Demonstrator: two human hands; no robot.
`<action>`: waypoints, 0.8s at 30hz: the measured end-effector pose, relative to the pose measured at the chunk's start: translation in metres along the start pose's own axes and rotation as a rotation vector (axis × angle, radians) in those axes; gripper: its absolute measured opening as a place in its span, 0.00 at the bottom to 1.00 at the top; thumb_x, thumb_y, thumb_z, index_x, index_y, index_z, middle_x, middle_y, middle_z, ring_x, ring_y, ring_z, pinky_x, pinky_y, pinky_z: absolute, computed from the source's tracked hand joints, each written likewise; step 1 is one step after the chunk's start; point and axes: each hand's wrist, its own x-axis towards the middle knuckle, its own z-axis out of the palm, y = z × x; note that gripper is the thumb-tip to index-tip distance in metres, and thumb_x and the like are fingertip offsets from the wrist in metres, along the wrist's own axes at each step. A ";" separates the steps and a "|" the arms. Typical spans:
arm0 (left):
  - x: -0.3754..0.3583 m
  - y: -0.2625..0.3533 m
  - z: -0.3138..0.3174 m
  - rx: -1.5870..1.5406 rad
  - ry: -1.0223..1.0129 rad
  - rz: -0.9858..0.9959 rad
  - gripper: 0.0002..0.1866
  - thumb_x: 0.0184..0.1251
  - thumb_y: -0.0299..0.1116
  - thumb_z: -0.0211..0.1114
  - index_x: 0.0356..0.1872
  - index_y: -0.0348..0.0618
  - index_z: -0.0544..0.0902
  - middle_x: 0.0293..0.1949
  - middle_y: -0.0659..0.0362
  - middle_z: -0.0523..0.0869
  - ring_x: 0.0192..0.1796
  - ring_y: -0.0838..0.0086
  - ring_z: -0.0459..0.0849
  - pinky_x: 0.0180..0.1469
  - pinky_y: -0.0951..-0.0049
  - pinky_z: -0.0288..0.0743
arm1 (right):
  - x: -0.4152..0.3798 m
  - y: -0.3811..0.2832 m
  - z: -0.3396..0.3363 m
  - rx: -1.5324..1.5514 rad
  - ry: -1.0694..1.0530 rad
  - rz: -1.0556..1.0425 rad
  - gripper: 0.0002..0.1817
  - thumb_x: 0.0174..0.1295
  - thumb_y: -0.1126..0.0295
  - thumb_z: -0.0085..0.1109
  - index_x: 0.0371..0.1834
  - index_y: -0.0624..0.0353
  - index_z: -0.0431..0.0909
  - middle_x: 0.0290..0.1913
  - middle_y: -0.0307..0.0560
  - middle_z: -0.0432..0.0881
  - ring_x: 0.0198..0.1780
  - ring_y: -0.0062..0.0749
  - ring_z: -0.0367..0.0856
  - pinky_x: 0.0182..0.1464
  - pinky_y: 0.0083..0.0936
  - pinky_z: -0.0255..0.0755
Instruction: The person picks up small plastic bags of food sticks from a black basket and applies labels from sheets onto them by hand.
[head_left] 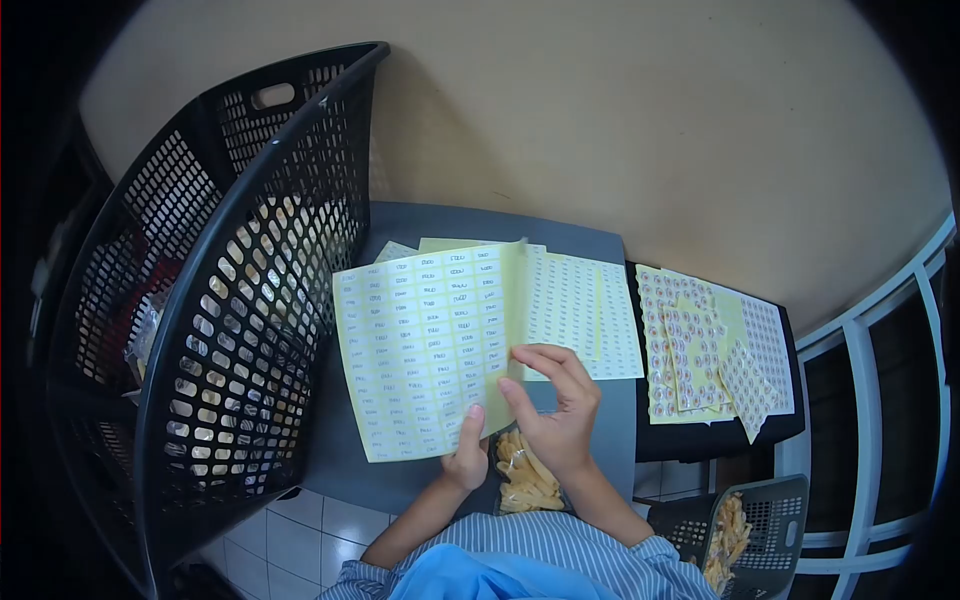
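A yellow-backed label sheet [425, 350] with rows of small white printed labels is held up in front of me, tilted. My left hand [468, 448] grips its lower edge, thumb on the printed face and the other fingers hidden behind. My right hand [558, 408] is at the sheet's right edge, thumb and forefinger bent around that margin; whether a single label is between them is too small to see. A bare yellow strip runs down the sheet beside these fingers. Below the hands, a clear bag of yellowish snack pieces [527, 475] rests close to my body.
More label sheets [585, 310] lie on the grey table [345, 400] behind the held one. Sheets of round red-and-white stickers [690, 345] lie on a black surface at right. A large black basket [265, 330] containing packets stands left. A smaller basket [775, 530] with snacks is lower right.
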 end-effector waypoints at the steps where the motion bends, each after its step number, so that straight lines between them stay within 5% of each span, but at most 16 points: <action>1: -0.003 -0.002 0.002 0.026 -0.043 0.060 0.24 0.65 0.28 0.43 0.62 0.38 0.56 0.60 0.52 0.64 0.63 0.67 0.62 0.63 0.66 0.57 | -0.003 -0.002 0.001 -0.019 0.001 -0.002 0.17 0.43 0.81 0.63 0.40 0.66 0.77 0.40 0.54 0.78 0.42 0.35 0.78 0.46 0.25 0.71; 8: -0.010 -0.004 0.005 -0.028 -0.133 0.098 0.24 0.67 0.31 0.43 0.63 0.39 0.54 0.62 0.52 0.60 0.64 0.67 0.59 0.65 0.66 0.52 | -0.018 -0.004 0.010 0.288 0.056 0.244 0.13 0.51 0.83 0.59 0.41 0.70 0.76 0.42 0.53 0.78 0.44 0.32 0.79 0.48 0.24 0.74; 24: -0.010 -0.035 -0.035 0.105 -0.074 0.058 0.22 0.67 0.32 0.41 0.62 0.38 0.56 0.59 0.53 0.63 0.62 0.68 0.61 0.63 0.69 0.55 | -0.022 0.002 0.012 0.555 0.113 0.406 0.05 0.56 0.81 0.55 0.35 0.68 0.73 0.43 0.54 0.78 0.42 0.27 0.78 0.46 0.20 0.72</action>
